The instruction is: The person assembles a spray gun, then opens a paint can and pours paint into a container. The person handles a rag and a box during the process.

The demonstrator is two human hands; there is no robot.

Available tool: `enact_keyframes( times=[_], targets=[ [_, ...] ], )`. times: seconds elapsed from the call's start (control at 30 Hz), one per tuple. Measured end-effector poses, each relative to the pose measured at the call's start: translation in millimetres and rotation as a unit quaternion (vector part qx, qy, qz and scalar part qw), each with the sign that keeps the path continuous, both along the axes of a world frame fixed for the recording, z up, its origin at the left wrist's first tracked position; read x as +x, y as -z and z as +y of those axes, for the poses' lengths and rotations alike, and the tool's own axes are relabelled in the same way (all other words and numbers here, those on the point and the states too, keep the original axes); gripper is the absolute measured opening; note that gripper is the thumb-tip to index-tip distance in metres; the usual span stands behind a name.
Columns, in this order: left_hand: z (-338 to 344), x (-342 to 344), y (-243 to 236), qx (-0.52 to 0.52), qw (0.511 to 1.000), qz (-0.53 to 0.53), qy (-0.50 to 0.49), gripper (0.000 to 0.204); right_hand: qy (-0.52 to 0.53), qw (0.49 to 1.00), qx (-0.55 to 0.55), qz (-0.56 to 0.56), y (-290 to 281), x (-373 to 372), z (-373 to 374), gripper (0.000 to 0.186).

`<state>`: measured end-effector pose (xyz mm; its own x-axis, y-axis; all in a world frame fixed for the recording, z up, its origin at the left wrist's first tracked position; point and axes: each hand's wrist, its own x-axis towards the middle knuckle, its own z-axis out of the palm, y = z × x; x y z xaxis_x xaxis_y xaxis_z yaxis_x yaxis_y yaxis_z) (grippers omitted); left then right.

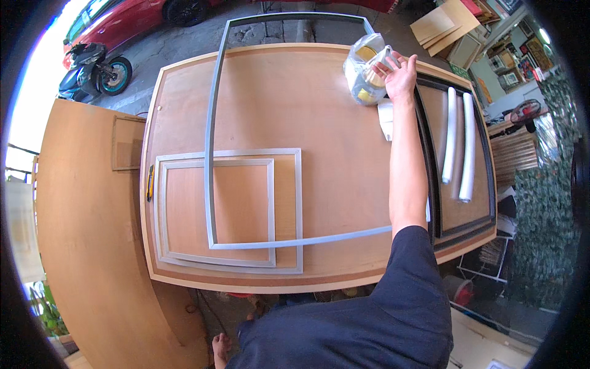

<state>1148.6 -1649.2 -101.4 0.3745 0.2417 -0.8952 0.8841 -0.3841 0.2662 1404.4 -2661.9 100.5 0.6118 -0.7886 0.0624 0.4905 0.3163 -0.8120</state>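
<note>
My right hand (396, 77) is at the far edge of the wooden board table (332, 154), palm up with fingers spread, at a translucent plastic bag (362, 71) holding yellow-and-white rolls. A large, thin grey metal frame (211, 135) spans the board and rises beyond its far edge; its right side is mostly hidden by the bag and my arm. Two smaller pale frames (298, 203) lie nested at the left, near a yellow utility knife (150, 183). My left hand (220, 347) hangs low at the bottom, partly hidden by my body, fingers loosely bent and apart with nothing visible in them.
Black frames (433, 229) and two white rolls (465, 147) lie on the right of the board. A leaning wooden panel (86, 234) stands left. A motorbike (89, 74) and red car (123, 24) are beyond. Stacked boards (442, 27) and a fan (525, 111) are at right.
</note>
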Motion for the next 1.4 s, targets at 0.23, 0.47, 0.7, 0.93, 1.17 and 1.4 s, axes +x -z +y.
enact_keyframes(
  times=[0.23, 0.47, 0.7, 0.93, 1.17, 1.4],
  targets=[
    [-29.6, -24.7, -15.6, 0.011, 0.996, -0.025, -0.084, 0.029, -0.006, 1.0, 0.016, 0.006, 5.2, 54.7, -58.9, 0.084],
    [-57.1, -47.1, -19.3, 0.059, 0.997, 0.0, -0.053, 0.034, -0.032, 0.976, 0.119, -0.18, 37.1, 81.4, -93.4, 0.088],
    [-62.1, -61.0, -15.8, 0.053, 0.994, 0.028, -0.09, 0.033, 0.053, 0.962, 0.183, -0.196, 23.7, 105.4, -74.1, 0.084],
    [-56.4, -62.4, -7.1, 0.01, 0.988, 0.007, -0.156, 0.029, 0.187, 0.914, 0.359, -0.038, -76.1, 88.3, -42.6, 0.054],
    [-48.3, -69.3, 11.0, -0.015, 0.987, -0.064, -0.146, 0.027, 0.003, 0.956, 0.279, -0.096, -186.2, 62.0, 51.5, 0.04],
    [-61.8, -32.8, -48.9, 0.079, 0.983, -0.156, 0.051, 0.053, -0.296, 0.917, 0.255, -0.077, -249.5, 13.9, 240.4, 0.038]
  ],
)
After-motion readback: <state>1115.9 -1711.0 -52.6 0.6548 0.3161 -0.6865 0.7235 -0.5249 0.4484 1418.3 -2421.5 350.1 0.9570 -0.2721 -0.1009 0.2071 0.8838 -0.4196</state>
